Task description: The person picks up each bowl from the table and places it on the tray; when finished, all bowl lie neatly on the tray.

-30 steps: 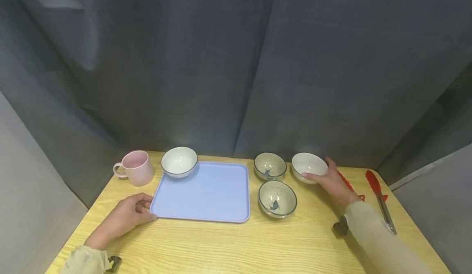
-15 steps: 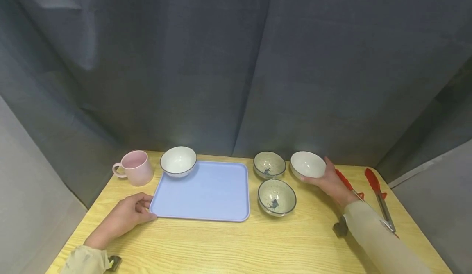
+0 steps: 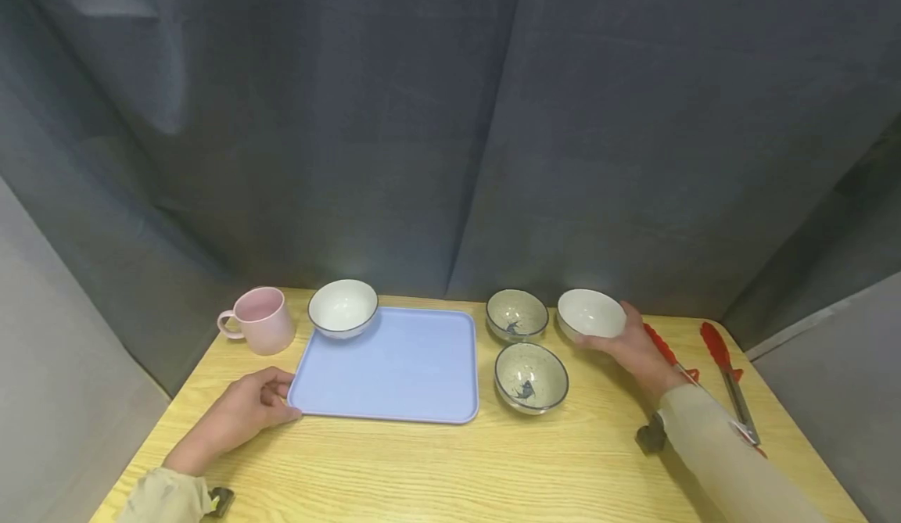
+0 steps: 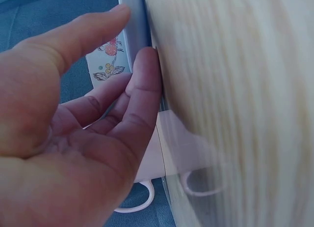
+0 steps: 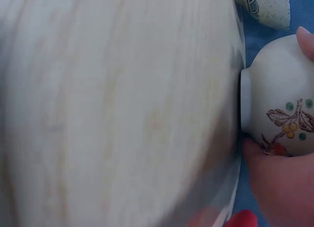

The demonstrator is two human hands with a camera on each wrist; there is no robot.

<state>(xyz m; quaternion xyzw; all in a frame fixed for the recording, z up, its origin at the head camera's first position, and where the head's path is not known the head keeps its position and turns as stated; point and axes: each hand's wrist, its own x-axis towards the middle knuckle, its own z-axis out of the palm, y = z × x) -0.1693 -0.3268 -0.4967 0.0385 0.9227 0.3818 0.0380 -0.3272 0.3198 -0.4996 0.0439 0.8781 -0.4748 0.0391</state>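
Note:
In the head view, my left hand [image 3: 242, 413] holds the near left corner of the light blue tray [image 3: 401, 374]. The left wrist view shows the thumb and fingers on either side of the tray's edge [image 4: 135, 25]. A white bowl with a dark rim [image 3: 343, 309] sits at the tray's far left corner. My right hand [image 3: 637, 353] grips another white bowl [image 3: 590, 313] from its right, thumb at the front. Painted leaves and berries mark that bowl's outside [image 5: 279, 84] in the right wrist view, and its foot is at the table surface.
Two speckled bowls with blue motifs, one behind [image 3: 516, 314] and one in front [image 3: 531, 379], stand right of the tray. A pink mug [image 3: 263, 324] is at the left. Two red-tipped tongs [image 3: 660, 343] [image 3: 716, 347] lie at the right. A dark curtain [image 3: 450, 132] hangs behind the table.
My right thumb has slid slightly lower on the front of the white bowl. The left hand, tray and other bowls have stayed in place.

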